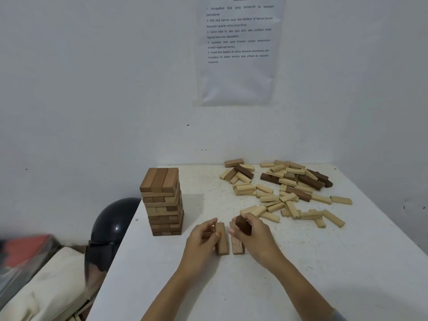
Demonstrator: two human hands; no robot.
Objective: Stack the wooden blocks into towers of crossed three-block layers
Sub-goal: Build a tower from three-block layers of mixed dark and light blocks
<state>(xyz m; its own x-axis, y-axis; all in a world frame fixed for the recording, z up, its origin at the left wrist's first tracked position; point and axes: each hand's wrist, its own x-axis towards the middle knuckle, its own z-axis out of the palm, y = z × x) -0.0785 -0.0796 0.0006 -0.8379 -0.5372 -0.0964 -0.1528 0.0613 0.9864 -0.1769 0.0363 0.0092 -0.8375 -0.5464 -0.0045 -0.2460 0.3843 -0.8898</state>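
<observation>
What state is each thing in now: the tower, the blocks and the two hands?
Tower, upright, top layer full.
Tan block, flat on table.
Grained block, flat beside tan block, small gap.
Dark block, lifted off table.
Pile, loose, scattered at far right.
Left hand, fingers curled, pinches tan block.
Right hand, holds dark block.

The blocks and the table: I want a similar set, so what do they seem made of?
Blocks: wood, matt, apparently unvarnished; grain lines show on the near block. Table: white, matt, speckled and scuffed, perhaps painted board; unsure.
</observation>
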